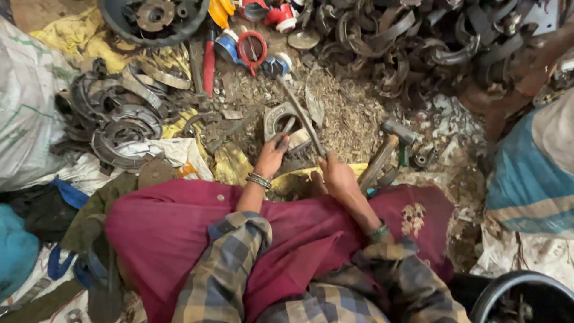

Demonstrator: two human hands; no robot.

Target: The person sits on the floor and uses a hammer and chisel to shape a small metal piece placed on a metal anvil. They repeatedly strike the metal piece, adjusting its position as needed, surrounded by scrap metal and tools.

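My left hand (271,157) grips a short dark metal tool (286,130) whose tip rests inside a grey, roughly D-shaped metal frame piece (282,119) lying on the debris-covered ground. My right hand (336,177) holds the lower end of a long thin metal rod (301,112) that slants up and left across that piece. Both wrists wear bangles, and the sleeves are checked cloth over a maroon garment on my lap.
A hammer (387,151) lies just right of my right hand. Curved dark metal parts are piled at the top right (412,42) and left (122,119). Red and blue plastic caps (252,45), a white sack (27,101), a black tub (520,296) and another person's arm (526,78) surround the spot.
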